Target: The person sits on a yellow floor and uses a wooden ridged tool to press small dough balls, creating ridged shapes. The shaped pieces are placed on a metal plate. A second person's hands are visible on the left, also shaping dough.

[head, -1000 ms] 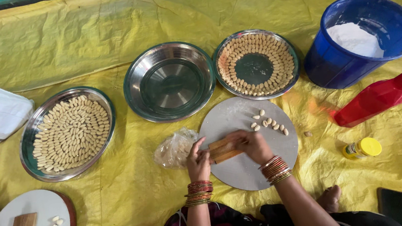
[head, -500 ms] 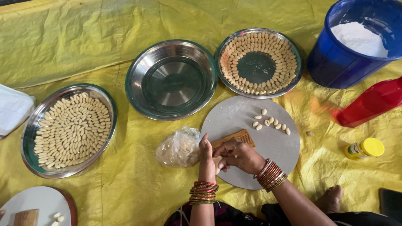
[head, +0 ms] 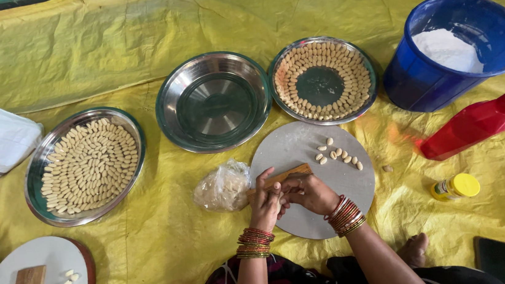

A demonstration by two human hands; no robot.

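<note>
From the head camera, the left hand [head: 266, 203] and the right hand [head: 310, 193] meet over the near edge of a round grey board [head: 302, 149] lying on a yellow sheet [head: 132, 42]; both are curled with fingertips pressed together, apparently pinching a small piece of dough between them, though the piece itself is too hidden to make out. Just behind the fingers lies a ridged wooden block [head: 283, 176], touching the left hand. A handful of shaped dough pieces [head: 337, 152] rests farther up the board, and a crumpled plastic bag of dough [head: 223, 188] sits just left of it. Beyond stand three steel plates — a left plate [head: 36, 175] filled with pieces, an empty middle plate [head: 214, 99], and a right plate [head: 369, 69] ringed with pieces. To the right are a blue bucket [head: 419, 82] holding white flour, a red bottle [head: 479, 120] on its side, and a small yellow-capped jar [head: 454, 187]
</note>
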